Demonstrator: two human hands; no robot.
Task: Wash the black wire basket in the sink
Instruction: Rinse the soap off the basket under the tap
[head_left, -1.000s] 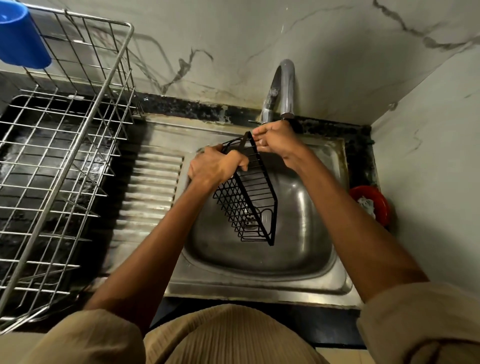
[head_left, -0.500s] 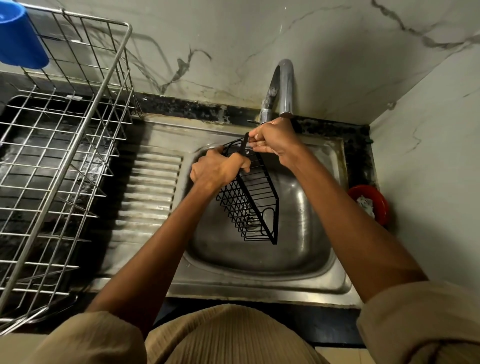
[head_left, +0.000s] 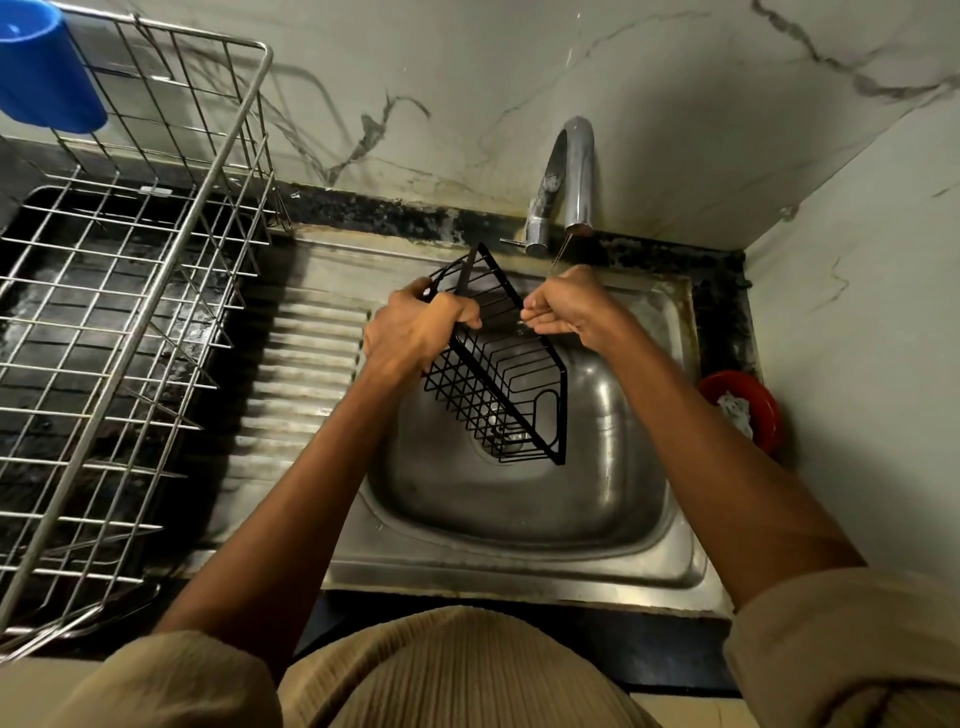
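The black wire basket (head_left: 498, 384) hangs tilted over the steel sink (head_left: 519, 519), its long side running from upper left to lower right. My left hand (head_left: 415, 332) grips the basket's left rim near its upper end. My right hand (head_left: 571, 306), fingers curled, pinches the basket's right edge about midway along. A thin stream of water falls from the chrome tap (head_left: 566, 182) onto the back of my right hand.
A steel dish rack (head_left: 130, 312) stands on the dark counter at the left, with a blue cup (head_left: 47, 78) hung on its far corner. The ribbed drainboard (head_left: 301, 374) lies between rack and basin. A red bowl (head_left: 748, 410) sits by the right wall.
The basket's top end has risen clear of my hands. My right hand slid down from the top corner to the basket's right edge. Water now shows at the spout.
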